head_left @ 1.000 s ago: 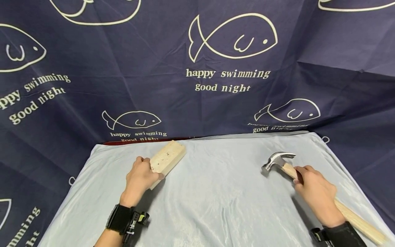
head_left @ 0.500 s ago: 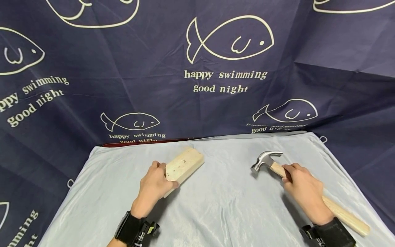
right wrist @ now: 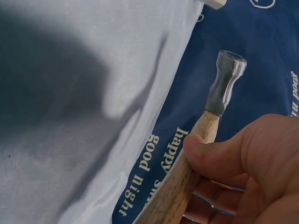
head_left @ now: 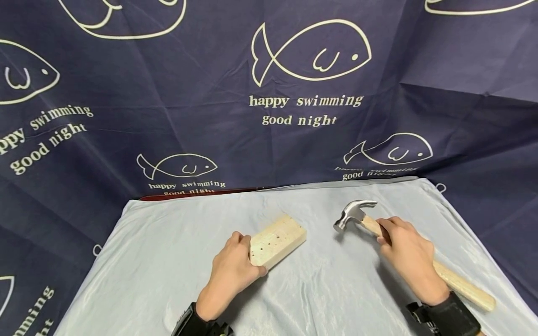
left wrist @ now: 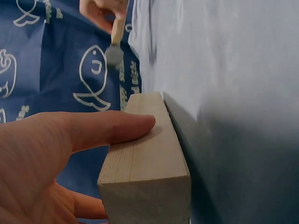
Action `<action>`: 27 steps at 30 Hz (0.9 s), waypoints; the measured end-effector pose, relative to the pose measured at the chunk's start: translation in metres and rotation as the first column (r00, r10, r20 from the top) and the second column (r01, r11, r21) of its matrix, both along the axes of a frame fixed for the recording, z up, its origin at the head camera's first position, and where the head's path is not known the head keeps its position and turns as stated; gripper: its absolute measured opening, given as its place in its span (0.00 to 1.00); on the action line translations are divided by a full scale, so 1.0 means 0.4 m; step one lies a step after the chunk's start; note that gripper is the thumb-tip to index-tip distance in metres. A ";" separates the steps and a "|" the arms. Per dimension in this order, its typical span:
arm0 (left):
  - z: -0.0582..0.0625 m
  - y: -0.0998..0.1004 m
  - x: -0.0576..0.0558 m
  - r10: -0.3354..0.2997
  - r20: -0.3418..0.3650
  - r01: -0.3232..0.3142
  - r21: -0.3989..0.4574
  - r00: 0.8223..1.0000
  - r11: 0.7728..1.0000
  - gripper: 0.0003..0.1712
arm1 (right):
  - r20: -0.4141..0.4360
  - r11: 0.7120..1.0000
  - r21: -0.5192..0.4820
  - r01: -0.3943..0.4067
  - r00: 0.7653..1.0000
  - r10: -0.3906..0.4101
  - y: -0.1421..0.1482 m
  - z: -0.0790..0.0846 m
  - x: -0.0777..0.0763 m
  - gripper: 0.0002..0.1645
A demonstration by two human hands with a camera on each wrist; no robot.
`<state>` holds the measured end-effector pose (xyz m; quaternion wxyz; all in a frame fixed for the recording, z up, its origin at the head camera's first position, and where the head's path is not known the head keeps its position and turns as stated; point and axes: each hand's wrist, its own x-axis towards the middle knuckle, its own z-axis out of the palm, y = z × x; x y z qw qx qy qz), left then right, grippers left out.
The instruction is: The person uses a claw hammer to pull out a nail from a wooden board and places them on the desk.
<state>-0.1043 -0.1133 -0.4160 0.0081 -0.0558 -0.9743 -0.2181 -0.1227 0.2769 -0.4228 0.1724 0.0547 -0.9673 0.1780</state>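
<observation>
My left hand (head_left: 235,263) grips a pale wooden block (head_left: 279,240) by its near end, thumb along one side and fingers on the other. Several small dark holes or specks mark the block's top face. In the left wrist view the thumb lies flat across the side of the block (left wrist: 145,158). A claw hammer (head_left: 353,213) with a steel head and wooden handle is in my right hand (head_left: 407,256), gripped partway up the handle. Its head points left, toward the block but apart from it. The right wrist view shows the thumb pressed along the handle (right wrist: 177,186) below the hammer head.
Light grey-blue cloth (head_left: 176,242) covers the table, with wrinkles near the middle. Behind it hangs a dark blue curtain (head_left: 235,135) printed with white fish and lettering. A dark red strip (head_left: 180,195) shows along the table's back edge at left.
My left hand has carried the wooden block rightward and nearer to me. My right hand has shifted the hammer somewhat left, so block and hammer head are closer together.
</observation>
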 end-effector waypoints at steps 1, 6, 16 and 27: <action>0.000 0.007 0.004 -0.009 -0.008 0.009 0.001 1.000 1.000 0.48 | -0.003 1.000 0.000 -0.002 1.000 0.002 -0.004 0.002 0.001 0.24; -0.004 0.037 0.019 -0.048 -0.079 0.048 -0.011 0.996 0.999 0.47 | -0.023 1.000 -0.007 -0.008 1.000 0.008 -0.022 0.008 0.005 0.24; -0.027 0.088 0.038 -0.070 -0.172 0.065 -0.035 0.983 0.997 0.45 | -0.040 0.999 -0.009 -0.034 0.999 0.034 -0.047 0.024 0.004 0.27; -0.040 0.120 0.028 -0.070 -0.224 0.063 -0.037 0.972 0.997 0.42 | -0.066 0.998 -0.020 -0.054 0.996 0.052 -0.076 0.031 -0.001 0.27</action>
